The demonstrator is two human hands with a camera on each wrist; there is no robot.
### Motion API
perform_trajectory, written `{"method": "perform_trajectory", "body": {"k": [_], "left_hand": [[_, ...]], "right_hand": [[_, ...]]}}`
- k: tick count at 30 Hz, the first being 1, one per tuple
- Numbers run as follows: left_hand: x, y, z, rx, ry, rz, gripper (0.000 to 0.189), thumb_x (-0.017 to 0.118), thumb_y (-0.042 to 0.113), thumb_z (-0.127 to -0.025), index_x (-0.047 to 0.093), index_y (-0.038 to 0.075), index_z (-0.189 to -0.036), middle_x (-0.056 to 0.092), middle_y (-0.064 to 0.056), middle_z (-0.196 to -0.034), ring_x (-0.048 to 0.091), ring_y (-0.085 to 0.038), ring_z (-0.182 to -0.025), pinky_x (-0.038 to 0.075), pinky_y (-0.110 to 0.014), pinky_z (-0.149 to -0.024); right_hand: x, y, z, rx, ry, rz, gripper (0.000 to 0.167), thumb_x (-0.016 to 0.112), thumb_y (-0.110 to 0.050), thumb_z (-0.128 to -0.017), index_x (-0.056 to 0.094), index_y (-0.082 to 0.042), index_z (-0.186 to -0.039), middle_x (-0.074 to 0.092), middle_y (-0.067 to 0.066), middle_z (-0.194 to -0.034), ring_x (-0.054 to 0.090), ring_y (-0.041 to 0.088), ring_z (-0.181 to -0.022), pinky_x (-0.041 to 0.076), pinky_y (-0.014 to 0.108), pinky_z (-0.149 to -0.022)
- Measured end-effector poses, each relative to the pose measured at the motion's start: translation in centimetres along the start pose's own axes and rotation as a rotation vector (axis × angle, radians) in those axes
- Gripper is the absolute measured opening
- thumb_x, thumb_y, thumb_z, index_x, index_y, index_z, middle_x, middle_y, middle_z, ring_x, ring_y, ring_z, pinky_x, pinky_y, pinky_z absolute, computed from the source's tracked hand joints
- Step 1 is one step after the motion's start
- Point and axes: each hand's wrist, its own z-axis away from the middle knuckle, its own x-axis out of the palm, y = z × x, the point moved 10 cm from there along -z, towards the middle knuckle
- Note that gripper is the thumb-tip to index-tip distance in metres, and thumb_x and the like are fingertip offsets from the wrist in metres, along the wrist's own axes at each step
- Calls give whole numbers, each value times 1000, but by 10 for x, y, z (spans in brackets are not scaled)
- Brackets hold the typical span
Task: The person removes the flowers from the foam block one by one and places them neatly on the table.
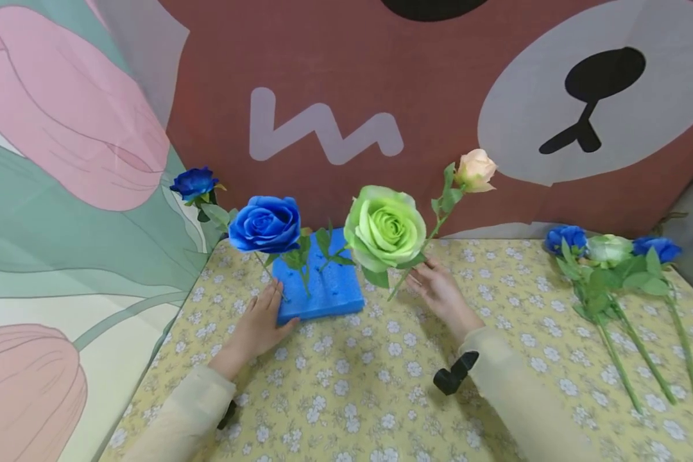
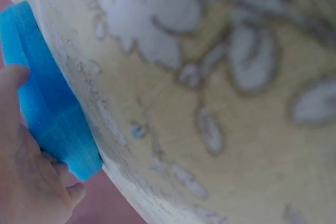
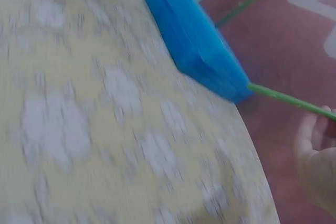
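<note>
Head view, with clock directions taken from the blue foam block [image 1: 343, 289], which lies on the floral cloth [image 1: 393, 385]. At 8 o'clock, the left hand [image 1: 256, 323] grips the block's edge between thumb and fingers. At 3 o'clock, the right hand [image 1: 443, 296] pinches the green stem [image 3: 289, 98] of the peach rose [image 1: 476, 170], lower end just beside the block, bloom at 2 o'clock. The green rose [image 1: 385, 229] shows at 2 o'clock, nearer the block; a blue rose [image 1: 264, 224], between 10 and 11.

The foam block [image 1: 337, 304] lies on the table [image 1: 335, 391], against the left fingers [image 1: 270, 298], to their right. The right fingers [image 1: 425, 276] hold a stem [image 3: 287, 98]; three roses [image 1: 609, 250] lie well rightward.
</note>
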Motion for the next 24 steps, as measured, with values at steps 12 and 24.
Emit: {"method": "perform_trajectory", "body": {"k": [12,24], "left_hand": [[-4,2,0,-1,2,14,79,54,39,-96,18,-7,-150,18,-25,-157,22,-41,-145,23,-61,-115],[-3,4,0,-30,30,7,81,52,44,-96,18,-6,-150,20,-25,-156,23,-40,-145,23,-60,-115]], "right_hand": [[-55,-27,21,26,-44,276,16,51,-21,-99,62,-23,-88,60,-18,-99,60,-2,-91,52,15,-82],[-112,-45,52,98,-90,446,15,53,-25,-98,65,-31,-104,61,-16,-99,61,-1,-94,53,15,-83]]}}
